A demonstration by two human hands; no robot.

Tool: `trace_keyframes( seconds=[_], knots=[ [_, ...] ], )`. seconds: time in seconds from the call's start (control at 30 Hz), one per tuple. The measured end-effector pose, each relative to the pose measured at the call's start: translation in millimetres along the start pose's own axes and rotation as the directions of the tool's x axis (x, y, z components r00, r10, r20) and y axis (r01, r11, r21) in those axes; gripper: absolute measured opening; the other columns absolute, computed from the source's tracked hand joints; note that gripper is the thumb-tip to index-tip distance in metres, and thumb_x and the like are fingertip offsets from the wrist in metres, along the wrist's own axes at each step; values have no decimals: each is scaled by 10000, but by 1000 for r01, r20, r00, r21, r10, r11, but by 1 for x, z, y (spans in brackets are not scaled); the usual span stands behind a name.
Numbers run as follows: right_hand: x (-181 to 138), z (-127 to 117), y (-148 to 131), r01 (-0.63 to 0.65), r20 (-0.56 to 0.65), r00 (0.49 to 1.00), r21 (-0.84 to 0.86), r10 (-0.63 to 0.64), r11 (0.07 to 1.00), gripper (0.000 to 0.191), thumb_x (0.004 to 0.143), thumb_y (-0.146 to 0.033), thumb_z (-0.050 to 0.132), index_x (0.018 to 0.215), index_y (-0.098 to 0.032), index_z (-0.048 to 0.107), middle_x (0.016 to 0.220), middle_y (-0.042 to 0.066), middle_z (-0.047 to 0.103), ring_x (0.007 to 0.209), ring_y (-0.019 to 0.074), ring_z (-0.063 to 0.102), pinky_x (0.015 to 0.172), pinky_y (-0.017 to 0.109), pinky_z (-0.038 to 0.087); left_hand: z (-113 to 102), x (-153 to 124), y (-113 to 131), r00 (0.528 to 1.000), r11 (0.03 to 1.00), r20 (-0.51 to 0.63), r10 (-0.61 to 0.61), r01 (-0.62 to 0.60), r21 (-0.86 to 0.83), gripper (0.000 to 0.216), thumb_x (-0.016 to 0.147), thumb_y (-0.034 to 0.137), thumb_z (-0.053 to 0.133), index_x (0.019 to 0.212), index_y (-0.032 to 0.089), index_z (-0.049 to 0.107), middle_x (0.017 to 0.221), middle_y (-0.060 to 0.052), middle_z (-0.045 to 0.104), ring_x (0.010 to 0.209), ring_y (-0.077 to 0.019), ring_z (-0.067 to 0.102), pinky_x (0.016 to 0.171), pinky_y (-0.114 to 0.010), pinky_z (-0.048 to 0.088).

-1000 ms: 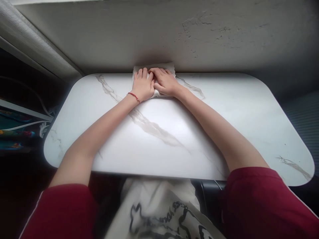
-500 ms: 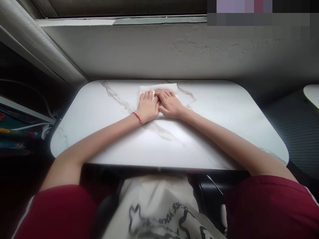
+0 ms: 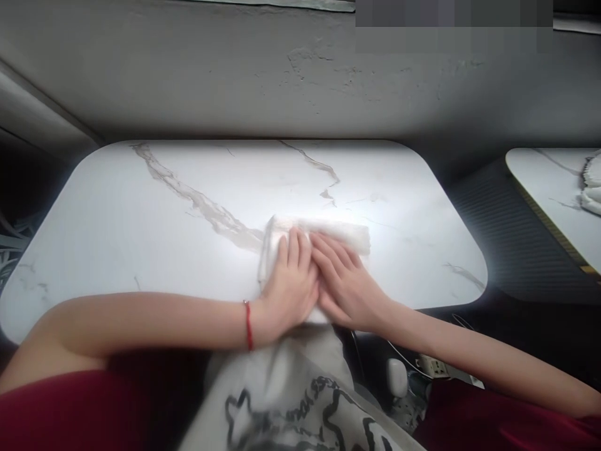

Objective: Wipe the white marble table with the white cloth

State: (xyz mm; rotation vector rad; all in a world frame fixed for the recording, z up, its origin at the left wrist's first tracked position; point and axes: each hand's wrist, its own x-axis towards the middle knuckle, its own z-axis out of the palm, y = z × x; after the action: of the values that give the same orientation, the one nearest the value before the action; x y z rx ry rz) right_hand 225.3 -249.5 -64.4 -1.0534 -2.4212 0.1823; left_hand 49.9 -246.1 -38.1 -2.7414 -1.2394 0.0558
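Note:
A folded white cloth (image 3: 345, 232) lies on the white, marble-patterned table (image 3: 197, 163), close to its near edge. My left hand (image 3: 291, 282), with a red string bracelet at the wrist, rests flat on the left part of the cloth, fingers stretched forward. Beside and touching it, my right hand (image 3: 350, 282) lies on the cloth, its fingers out and slanting to the left. Both hands press from above and are open. The palms hide the middle of the cloth.
A grey wall (image 3: 225, 75) runs behind the table. To the right stands a second white table (image 3: 539, 181) with a white item (image 3: 592, 185) on it. Below the near edge, right of my lap, are a power strip (image 3: 434, 366) and cables.
Both hands have slid the cloth from the table's far side toward me, to the near edge. My view has tilted down and turned to the right.

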Motion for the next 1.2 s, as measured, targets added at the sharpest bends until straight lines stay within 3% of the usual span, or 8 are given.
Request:
trace_keyframes(
  seconds=[0.2,0.47,0.77,0.93,1.2],
  knots=[
    [28,-4,51,-38,28,999,-113,41,993,738,938,-288,444,1624,-172,196,1615,191,422,1517,352,388,1210,608,383,-7,59,-25,999,1000,41,13,-12,-27,598,1009,261,380,1504,-70,443,1595,-321,400,1504,-456,379,1211,-564,370],
    [78,-7,142,-18,22,1000,-133,21,991,620,899,-286,408,1497,-125,388,1567,198,479,1490,346,413,1197,581,370,6,144,-55,995,991,-17,-95,93,-93,577,1018,251,369,1512,-41,431,1614,-311,375,1519,-435,348,1215,-552,308],
    [141,-7,223,-85,55,994,-104,91,991,605,893,-348,364,1456,-136,428,1560,187,490,1453,365,431,1179,584,351,6,217,-87,978,965,6,-209,207,-162,575,1015,220,295,1516,-27,435,1635,-283,345,1512,-408,331,1202,-525,284],
    [155,-7,243,-85,43,995,-71,88,994,598,909,-389,355,1439,-131,450,1531,191,511,1427,362,444,1157,572,363,10,237,-93,969,955,24,-244,245,-168,593,994,213,299,1539,3,403,1655,-252,316,1539,-391,271,1210,-545,244],
    [154,-7,245,-84,15,996,-52,85,995,587,925,-431,343,1425,-152,475,1511,174,532,1407,354,458,1155,553,369,16,242,-94,966,951,-2,-260,256,-172,604,986,239,299,1541,27,408,1650,-237,330,1544,-377,257,1204,-539,233]
  ],
)
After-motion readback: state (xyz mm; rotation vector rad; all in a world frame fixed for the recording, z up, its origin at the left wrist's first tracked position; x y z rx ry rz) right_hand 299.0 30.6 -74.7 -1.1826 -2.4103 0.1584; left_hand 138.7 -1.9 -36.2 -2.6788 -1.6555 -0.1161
